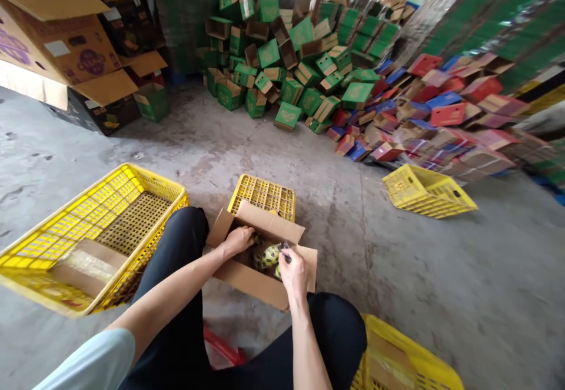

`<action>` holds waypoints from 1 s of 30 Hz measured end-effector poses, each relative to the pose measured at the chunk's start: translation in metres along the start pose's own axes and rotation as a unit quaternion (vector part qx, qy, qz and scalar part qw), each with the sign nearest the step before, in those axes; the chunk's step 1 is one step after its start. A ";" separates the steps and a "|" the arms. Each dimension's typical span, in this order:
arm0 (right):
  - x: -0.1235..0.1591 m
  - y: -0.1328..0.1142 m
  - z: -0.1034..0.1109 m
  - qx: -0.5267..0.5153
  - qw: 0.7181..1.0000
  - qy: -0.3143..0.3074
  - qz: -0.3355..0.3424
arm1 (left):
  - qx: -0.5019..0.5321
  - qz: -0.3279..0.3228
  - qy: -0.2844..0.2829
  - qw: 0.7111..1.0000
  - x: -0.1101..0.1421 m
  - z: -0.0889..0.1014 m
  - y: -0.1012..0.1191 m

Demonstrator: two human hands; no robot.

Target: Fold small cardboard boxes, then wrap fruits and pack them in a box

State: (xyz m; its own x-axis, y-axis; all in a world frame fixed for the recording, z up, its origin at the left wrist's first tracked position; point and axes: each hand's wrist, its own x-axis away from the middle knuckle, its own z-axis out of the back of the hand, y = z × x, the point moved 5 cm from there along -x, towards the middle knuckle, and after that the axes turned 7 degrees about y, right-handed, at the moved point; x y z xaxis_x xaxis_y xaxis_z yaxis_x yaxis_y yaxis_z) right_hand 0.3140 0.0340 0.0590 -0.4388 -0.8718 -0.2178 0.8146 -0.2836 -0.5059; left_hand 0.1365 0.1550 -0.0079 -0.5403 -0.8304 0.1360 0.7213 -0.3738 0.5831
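An open cardboard box (pixel 253 283) stands between my knees with its flaps folded out. Inside it lie yellow bundles with dark spots (pixel 270 256), some with a plastic sheen; their kind is unclear. My left hand (pixel 238 241) reaches over the box's left side, fingers curled down at a dark greenish item (pixel 256 239); what they grip is partly hidden. At the right side of the box, my right hand (pixel 295 269) pinches a bit of clear, dark-looking plastic wrapping (pixel 285 249) above the spotted bundles.
Behind the box is an upturned yellow crate (pixel 265 195). A large yellow crate (pixel 128 172) stands left, holding a taped carton (pixel 90 266). Other yellow crates lie right (pixel 428 193) and lower right (pixel 419 349). Green cartons (pixel 286 116), red-blue cartons (pixel 448 115) and brown boxes (pixel 83 49) are piled beyond.
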 end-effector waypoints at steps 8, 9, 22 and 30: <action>0.001 -0.008 -0.014 0.083 0.996 -0.021 -0.009 | -0.044 0.012 0.022 0.999 -0.004 -0.013 0.005; 0.000 -0.007 -0.017 0.093 0.995 -0.023 -0.013 | -0.041 0.011 0.026 0.999 -0.004 -0.011 0.006; 0.004 -0.030 -0.044 -0.007 0.993 -0.072 0.094 | -0.051 -0.033 -0.013 0.998 0.036 -0.005 0.013; 0.131 0.022 0.159 -0.003 0.982 0.167 -0.090 | -0.058 -0.054 -0.056 0.995 0.046 -0.013 0.025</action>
State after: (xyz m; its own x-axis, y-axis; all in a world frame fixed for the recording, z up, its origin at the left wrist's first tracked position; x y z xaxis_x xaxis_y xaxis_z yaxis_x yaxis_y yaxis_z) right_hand 0.3348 -0.1496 0.1521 -0.6760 -0.6284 -0.3849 0.7107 -0.4178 -0.5660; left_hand 0.1349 0.1019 0.0024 -0.6579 -0.7339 0.1690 0.6977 -0.5095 0.5036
